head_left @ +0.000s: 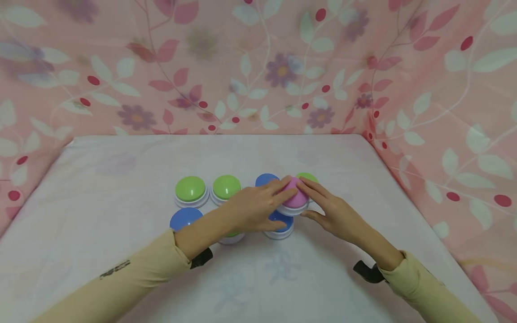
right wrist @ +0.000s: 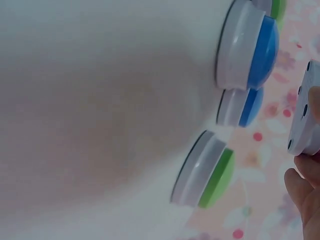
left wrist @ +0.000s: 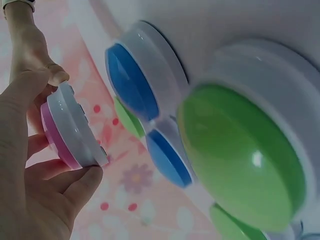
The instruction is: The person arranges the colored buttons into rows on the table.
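A push button with a pink dome and white base (head_left: 296, 199) is held up between the two hands, tilted, above the other buttons. My left hand (head_left: 255, 207) grips its left side, fingers over the dome. From the right, my right hand (head_left: 337, 214) holds it with fingers on the dome and the thumb low near the base. In the left wrist view, the pink button (left wrist: 72, 129) is edge-on, with small dark feet showing beneath. Under it sits a blue button (head_left: 282, 223), partly covered by the left hand. Another blue button (head_left: 265, 179) and a green one (head_left: 308, 178) lie just behind.
Two green buttons (head_left: 190, 189) (head_left: 226, 187) stand left of the hands. A blue button (head_left: 186, 218) and a mostly hidden green button (head_left: 232, 237) lie beneath the left forearm. White cloth covers the table (head_left: 323, 287); a pink floral curtain (head_left: 242, 67) hangs around it.
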Action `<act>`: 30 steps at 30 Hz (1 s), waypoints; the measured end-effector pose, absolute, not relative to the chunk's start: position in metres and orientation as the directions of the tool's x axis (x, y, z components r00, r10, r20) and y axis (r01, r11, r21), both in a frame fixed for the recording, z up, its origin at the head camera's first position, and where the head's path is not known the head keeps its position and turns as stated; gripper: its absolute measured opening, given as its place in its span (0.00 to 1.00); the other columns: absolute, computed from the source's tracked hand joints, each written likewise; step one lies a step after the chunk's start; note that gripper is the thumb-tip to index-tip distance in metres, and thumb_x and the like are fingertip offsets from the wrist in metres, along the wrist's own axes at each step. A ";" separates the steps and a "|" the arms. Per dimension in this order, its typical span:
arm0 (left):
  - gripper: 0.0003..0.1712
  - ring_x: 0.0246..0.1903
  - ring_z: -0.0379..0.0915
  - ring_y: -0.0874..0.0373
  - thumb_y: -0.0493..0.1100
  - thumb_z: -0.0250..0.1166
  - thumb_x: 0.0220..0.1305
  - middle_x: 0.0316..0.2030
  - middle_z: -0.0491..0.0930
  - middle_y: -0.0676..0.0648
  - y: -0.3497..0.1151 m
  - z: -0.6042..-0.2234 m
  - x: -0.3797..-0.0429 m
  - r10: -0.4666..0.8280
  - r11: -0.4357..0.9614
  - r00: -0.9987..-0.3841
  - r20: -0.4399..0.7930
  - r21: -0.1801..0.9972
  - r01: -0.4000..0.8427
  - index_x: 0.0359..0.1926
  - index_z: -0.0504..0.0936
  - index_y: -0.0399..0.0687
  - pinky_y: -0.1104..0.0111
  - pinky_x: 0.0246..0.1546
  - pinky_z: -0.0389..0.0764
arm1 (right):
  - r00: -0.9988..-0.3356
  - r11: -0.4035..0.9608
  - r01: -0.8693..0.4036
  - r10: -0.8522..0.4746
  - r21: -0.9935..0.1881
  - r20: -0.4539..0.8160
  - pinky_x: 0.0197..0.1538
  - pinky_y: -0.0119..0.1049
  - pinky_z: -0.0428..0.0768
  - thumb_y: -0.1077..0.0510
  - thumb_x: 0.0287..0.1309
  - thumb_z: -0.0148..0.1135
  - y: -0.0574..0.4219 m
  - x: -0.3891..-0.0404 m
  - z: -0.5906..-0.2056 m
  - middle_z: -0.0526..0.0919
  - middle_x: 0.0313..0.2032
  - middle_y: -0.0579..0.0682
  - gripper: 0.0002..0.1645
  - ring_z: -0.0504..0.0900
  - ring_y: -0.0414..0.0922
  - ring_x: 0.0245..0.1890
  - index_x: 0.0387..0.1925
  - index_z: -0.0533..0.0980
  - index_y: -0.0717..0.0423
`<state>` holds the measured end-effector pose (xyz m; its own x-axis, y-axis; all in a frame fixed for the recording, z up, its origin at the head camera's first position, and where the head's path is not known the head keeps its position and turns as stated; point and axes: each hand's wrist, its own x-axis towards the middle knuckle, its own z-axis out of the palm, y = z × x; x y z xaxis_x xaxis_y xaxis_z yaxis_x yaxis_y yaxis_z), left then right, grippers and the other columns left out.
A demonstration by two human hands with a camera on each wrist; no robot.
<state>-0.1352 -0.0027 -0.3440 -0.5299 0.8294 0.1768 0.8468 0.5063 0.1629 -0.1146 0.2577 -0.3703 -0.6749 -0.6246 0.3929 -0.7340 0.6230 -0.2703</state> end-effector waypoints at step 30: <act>0.48 0.69 0.62 0.43 0.70 0.58 0.62 0.77 0.51 0.49 0.087 -0.385 -0.126 0.825 0.557 -0.566 0.016 0.148 0.817 0.76 0.58 0.53 0.60 0.52 0.82 | -0.751 0.714 -0.654 -0.572 -0.249 0.331 0.47 0.48 0.84 0.71 0.43 0.76 0.319 -0.097 -0.404 0.73 0.62 0.57 0.51 0.83 0.56 0.52 0.70 0.66 0.56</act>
<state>-0.1260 0.0869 -0.3850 -0.5656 0.8245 0.0160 0.8169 0.5574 0.1481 -0.0975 0.3190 -0.4037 -0.7507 -0.5717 0.3312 -0.6540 0.7143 -0.2493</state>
